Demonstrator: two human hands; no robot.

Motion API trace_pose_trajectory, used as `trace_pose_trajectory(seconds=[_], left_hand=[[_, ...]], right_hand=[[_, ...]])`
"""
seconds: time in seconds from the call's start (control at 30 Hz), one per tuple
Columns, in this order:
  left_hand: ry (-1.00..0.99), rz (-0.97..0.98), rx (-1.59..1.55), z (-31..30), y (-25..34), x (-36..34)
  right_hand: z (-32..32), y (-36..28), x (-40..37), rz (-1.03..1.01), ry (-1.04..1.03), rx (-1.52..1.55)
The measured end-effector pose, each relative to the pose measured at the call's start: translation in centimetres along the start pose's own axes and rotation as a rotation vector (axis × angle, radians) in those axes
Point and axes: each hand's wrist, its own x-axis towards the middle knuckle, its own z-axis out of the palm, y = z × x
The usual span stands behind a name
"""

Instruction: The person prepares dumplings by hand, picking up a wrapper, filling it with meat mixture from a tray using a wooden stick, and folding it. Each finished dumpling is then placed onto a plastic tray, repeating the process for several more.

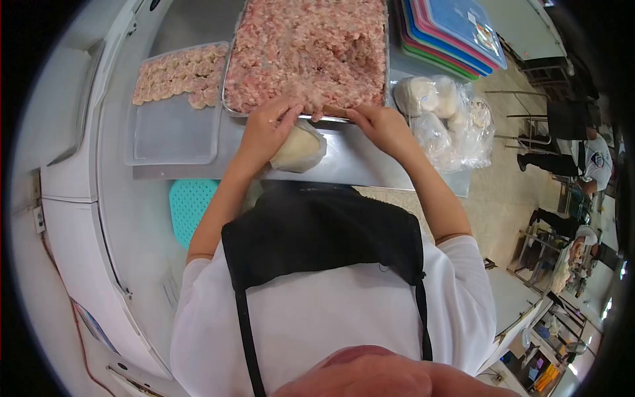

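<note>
My right hand (382,127) grips a flat wooden stick (337,111) at the near rim of a large tray (230,111) heaped with ground meat filling (304,53). The stick points left toward my left hand (272,126), whose fingers are curled together over the same rim. What those fingers hold is too small and covered to make out. Just below my left hand, a stack of pale round dough wrappers (299,149) lies in clear plastic on the metal table. Left of the filling, a translucent tray (175,135) carries rows of filled dumplings (178,74) across its far part.
Bagged wrapper stacks (443,116) sit on the table's right side. Behind them rises a pile of coloured lids (456,33). A turquoise perforated stool (192,208) stands below the table's left edge. A white appliance (79,231) is at left; other people work far right.
</note>
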Motion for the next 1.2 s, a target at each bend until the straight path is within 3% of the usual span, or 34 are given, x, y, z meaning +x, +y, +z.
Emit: trace_pose_trajectory(seconds=[0.07, 0.13, 0.23, 0.27, 0.37, 0.47, 0.77, 0.97, 1.07, 1.17, 1.2], left_hand=[[0.117, 0.071, 0.01, -1.0, 1.2, 0.3], [-0.062, 0.13, 0.119, -2.1, -0.9, -0.5], [-0.341, 0.173, 0.249, -3.9, -3.4, -1.8], [-0.438, 0.179, 0.286, -4.1, -3.7, -2.2], [-0.415, 0.218, 0.225, -3.7, -4.7, -3.3], [-0.47, 0.218, 0.221, -3.8, -5.0, -2.7], [-0.365, 0.379, 0.001, -4.3, -3.1, -1.6], [-0.357, 0.057, -0.317, -3.9, -4.3, 0.8], [-0.137, -0.529, -0.879, -3.4, -4.2, 2.2], [-0.01, -0.556, -1.33, -3.5, -2.8, 4.3], [0.012, -0.529, -1.293, -3.3, -2.3, 4.9]], right_hand=[[-0.1, 0.0, 0.6, 0.093, -0.004, 0.124], [-1.1, -0.6, 1.1, 0.203, 0.013, 0.131], [-3.1, -0.3, 2.8, 0.239, 0.071, -0.161], [-3.0, 0.6, 3.3, 0.131, 0.185, -0.277], [-3.0, 1.5, 5.4, 0.067, 0.184, -0.539], [-0.6, 0.0, 6.2, 0.022, 0.007, -0.649], [0.9, -3.3, 4.0, 0.197, 0.11, -0.136], [0.9, -2.8, 2.2, 0.271, 0.223, 0.437], [0.9, -4.2, 1.1, 0.329, 0.246, 0.668], [0.9, -5.6, 0.8, 0.3, 0.243, 0.87], [0.9, -5.9, 0.8, 0.281, 0.234, 0.932]])
